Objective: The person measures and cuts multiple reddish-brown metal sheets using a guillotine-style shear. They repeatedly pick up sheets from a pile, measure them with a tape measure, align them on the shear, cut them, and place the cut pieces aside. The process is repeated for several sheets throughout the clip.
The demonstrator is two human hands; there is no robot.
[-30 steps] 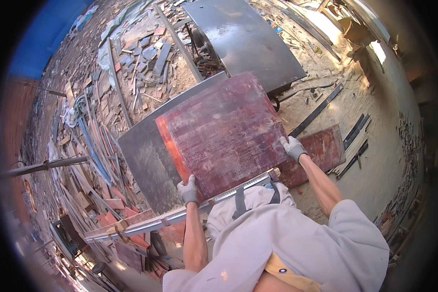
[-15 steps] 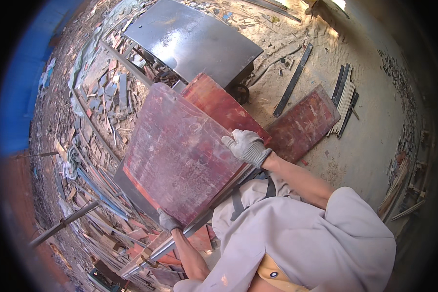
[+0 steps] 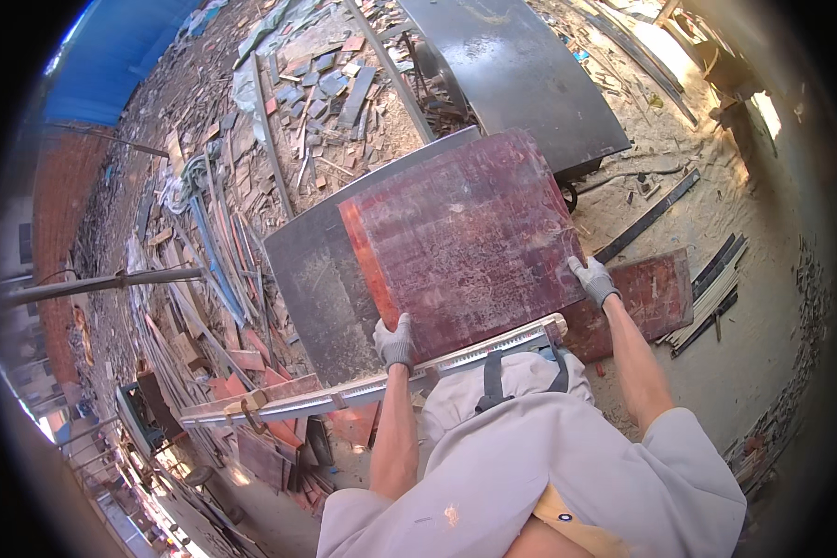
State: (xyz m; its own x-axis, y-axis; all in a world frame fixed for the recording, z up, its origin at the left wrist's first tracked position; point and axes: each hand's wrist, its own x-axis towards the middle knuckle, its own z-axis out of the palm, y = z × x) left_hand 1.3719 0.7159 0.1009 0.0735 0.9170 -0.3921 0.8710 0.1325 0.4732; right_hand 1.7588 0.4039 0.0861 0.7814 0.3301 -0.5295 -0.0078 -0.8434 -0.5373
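A dark red, scuffed plywood board (image 3: 470, 237) with a bright orange-red strip on its left edge lies in front of me, over a dark flat table top (image 3: 321, 298). My left hand (image 3: 395, 343), in a grey knit glove, grips the board's near left corner, thumb on top. My right hand (image 3: 593, 279), gloved alike, holds its near right corner; the fingers beneath are partly hidden. Between the board and my body runs a long metal rail (image 3: 344, 398) with graduated marks. A second reddish board (image 3: 649, 293) lies lower, to the right.
Beyond the board stands a grey metal-topped table (image 3: 530, 79). Wood offcuts (image 3: 330, 93) litter the ground at the far left, with long strips (image 3: 200, 298) nearer. A horizontal pole (image 3: 112, 285) juts in from the left. Dark and pale slats (image 3: 711, 293) lie on the right.
The board has been swung round and now lies squarer to me on the dark table top. Both hands keep hold of it. My view has turned, and the reddish board behind it no longer shows.
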